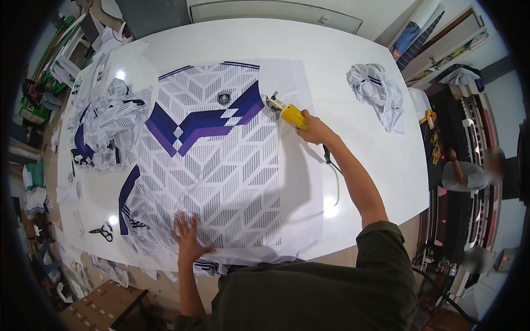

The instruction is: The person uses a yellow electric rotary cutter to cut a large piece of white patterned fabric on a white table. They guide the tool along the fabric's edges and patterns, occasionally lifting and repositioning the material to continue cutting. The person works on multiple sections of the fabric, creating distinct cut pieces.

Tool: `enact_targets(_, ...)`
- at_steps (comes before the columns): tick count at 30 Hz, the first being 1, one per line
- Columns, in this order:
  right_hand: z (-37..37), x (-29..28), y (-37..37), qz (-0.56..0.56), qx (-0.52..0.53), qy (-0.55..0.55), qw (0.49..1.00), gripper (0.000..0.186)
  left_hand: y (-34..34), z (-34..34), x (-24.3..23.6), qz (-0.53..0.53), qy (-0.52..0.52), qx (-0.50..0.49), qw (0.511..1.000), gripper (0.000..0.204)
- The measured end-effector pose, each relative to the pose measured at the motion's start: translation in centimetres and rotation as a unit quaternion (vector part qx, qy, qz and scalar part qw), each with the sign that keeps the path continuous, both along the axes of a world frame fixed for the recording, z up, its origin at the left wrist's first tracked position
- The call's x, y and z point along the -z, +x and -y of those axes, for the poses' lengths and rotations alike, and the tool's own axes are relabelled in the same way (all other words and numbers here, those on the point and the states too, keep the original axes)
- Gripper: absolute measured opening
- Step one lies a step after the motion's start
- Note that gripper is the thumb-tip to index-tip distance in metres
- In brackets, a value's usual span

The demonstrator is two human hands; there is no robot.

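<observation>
With our right hand we are gripping the yellow cutter, fingers closed round its body; its nose is pointing up and left at the printed panel's right edge. The printed panel is lying on the white table, left of those fingers, its long axis running toward us. Our left hand (fingers spread apart) is resting on its lower part, farther from that edge.

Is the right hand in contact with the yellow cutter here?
Touching. The head view shows the right hand gripping the rear end of the yellow cutter, with no gap between them.
</observation>
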State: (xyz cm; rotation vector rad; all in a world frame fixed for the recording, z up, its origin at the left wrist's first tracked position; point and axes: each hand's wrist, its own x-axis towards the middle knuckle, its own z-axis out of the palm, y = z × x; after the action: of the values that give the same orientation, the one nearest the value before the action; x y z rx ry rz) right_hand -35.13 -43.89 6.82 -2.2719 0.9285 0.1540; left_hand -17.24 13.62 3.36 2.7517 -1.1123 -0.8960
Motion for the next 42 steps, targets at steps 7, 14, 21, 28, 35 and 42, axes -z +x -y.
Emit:
enact_targets(7,-1.7,0.1,3.4,-0.020,0.051,-0.033,0.998,0.066,0.1,0.1,-0.5,-0.010,0.003,0.002,1.000,0.162)
enact_targets(14,-2.9,0.4,7.2,-0.005,0.100,-0.049,0.994,0.067,0.4,-0.3,-0.8,-0.031,-0.023,-0.002,0.999,0.157)
enact_targets(21,-2.6,1.4,11.8,-0.004,0.147,-0.075,0.986,0.072,0.8,-0.9,-0.4,-0.042,-0.045,0.001,0.998,0.152)
enact_targets(28,-1.3,1.7,16.4,-0.009,0.199,-0.089,0.976,0.080,1.1,-1.3,0.1,-0.053,-0.083,0.004,0.995,0.150)
enact_targets(35,1.0,2.4,20.0,-0.023,0.236,-0.103,0.966,0.086,1.3,-1.6,1.1,-0.069,-0.089,0.006,0.994,0.150)
enact_targets(42,5.7,3.8,23.2,-0.023,0.287,-0.090,0.953,0.091,1.3,-1.8,1.0,-0.077,-0.092,0.006,0.993,0.150)
